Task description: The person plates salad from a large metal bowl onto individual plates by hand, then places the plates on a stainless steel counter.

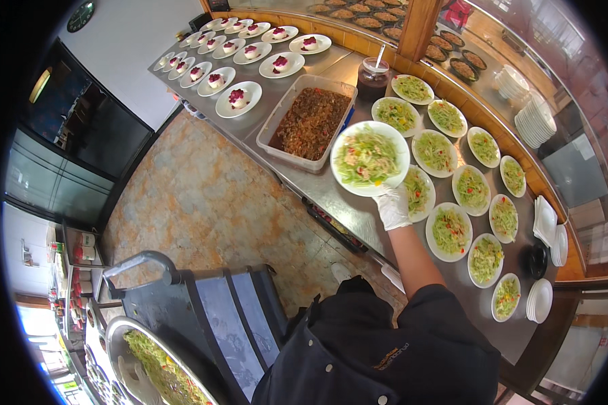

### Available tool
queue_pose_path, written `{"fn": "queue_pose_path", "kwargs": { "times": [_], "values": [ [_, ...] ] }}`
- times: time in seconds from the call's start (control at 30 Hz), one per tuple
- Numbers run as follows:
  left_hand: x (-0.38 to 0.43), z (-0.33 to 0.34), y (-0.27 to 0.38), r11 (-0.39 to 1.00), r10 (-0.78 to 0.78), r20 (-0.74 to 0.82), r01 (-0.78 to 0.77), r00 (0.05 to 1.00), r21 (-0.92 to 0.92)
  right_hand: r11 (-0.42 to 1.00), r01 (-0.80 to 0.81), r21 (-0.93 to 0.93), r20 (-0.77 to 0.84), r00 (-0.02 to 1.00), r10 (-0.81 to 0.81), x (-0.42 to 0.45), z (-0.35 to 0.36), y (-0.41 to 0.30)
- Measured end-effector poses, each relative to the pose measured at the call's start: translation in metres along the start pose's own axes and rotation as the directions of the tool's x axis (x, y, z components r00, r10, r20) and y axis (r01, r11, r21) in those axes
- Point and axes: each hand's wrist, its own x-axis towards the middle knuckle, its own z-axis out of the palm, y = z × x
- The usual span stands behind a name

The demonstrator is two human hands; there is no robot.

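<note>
My right hand [392, 207], in a white disposable glove, grips the near rim of a white plate [337, 174] and holds it over the counter's front edge. Shredded green salad [367, 154] with red and yellow bits and pale crumbs covers that plate. It partly hides another salad plate [425, 207] behind it. At the lower left, my gloved left hand [137, 379] is inside a large metal bowl [112, 331] of the same shredded salad [157, 362]. The picture's edge cuts off its wrist, and whether its fingers hold any salad is unclear.
Several plated salads [471, 188] cover the steel counter [314, 187]. Beside them stand a plastic tub [266, 144] of brown chopped food and a jar [372, 83] with a spoon. Several plated white desserts [238, 98] lie farther left. A dark cart [157, 293] carries the bowl.
</note>
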Motion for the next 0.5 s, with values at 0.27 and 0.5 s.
{"fn": "queue_pose_path", "kwargs": {
  "times": [0.27,0.5],
  "values": [
    [-0.016,0.075,0.147,0.872,0.385,-0.089,-0.33,0.919,0.362,0.989,-0.014,0.146,-0.257,0.965,0.052,0.095,-0.074,0.065],
    [-0.019,0.094,0.165,0.907,0.35,-0.071,-0.319,0.934,0.275,0.96,-0.096,0.262,-0.312,0.933,0.179,0.111,-0.12,0.106]
  ]
}}
